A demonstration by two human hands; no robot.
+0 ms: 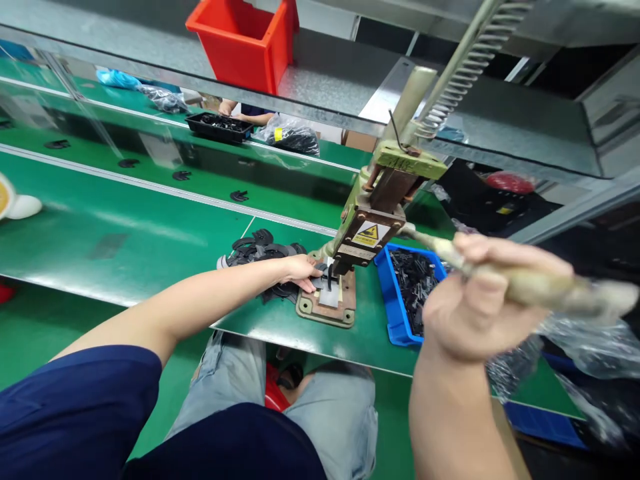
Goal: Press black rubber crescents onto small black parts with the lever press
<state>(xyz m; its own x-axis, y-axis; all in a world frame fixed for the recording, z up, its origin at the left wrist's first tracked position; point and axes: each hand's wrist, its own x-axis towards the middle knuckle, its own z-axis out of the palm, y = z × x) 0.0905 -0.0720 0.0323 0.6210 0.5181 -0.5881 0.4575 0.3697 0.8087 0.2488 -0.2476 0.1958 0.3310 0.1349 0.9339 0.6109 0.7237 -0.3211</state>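
Observation:
My left hand [301, 271] grips a black plastic part [320, 283] at the base of a green hand press [367, 233], right under its ram. A pale metal plate [329, 296] lies on the press base in front of that part. My right hand [493, 293], slightly blurred, is wrapped round the long press lever [530, 285] at the right. Just left of the press, a pile of black curved parts [260, 250] lies on the green table, partly behind my left forearm.
A blue bin [397, 313] of small black parts stands right of the press. Several black parts lie on the green strip behind. A red bin [250, 57] sits on the metal shelf [330, 73] above. Another person's hands are at a black tray [220, 127]. Plastic bags lie right.

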